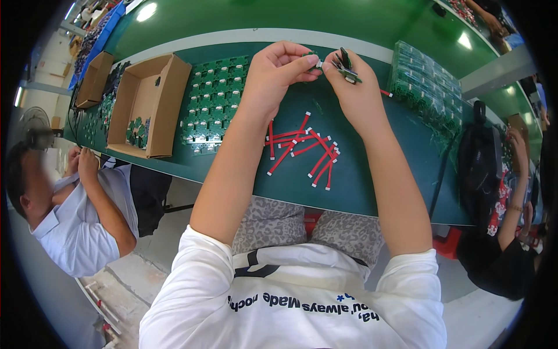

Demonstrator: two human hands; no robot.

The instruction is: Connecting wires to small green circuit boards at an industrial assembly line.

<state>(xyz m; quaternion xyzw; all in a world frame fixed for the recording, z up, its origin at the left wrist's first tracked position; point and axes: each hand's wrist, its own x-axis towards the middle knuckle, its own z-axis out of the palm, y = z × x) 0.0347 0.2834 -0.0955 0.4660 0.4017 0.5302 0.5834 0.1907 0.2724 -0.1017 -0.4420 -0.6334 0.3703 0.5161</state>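
Above the far part of the green table, my left hand (274, 71) pinches a small green circuit board (316, 68) between thumb and fingers. A white connector (320, 63) sits at the board's edge, close to my right thumb. My right hand (359, 96) is closed around several small dark green circuit boards (347, 68), which stick up between thumb and fingers. A red end (386, 93) shows beside the right wrist; where it leads is hidden. Nearer me, between my forearms, lies a loose pile of short red cables (302, 142) with white plugs.
Left of my left arm lies a panel of green circuit boards (214, 99). Beyond it stands an open cardboard box (129, 104) with a few boards inside. A tall stack of green boards (424, 72) is at the right, near a black bag (479, 151). Co-workers (87, 203) sit at both sides.
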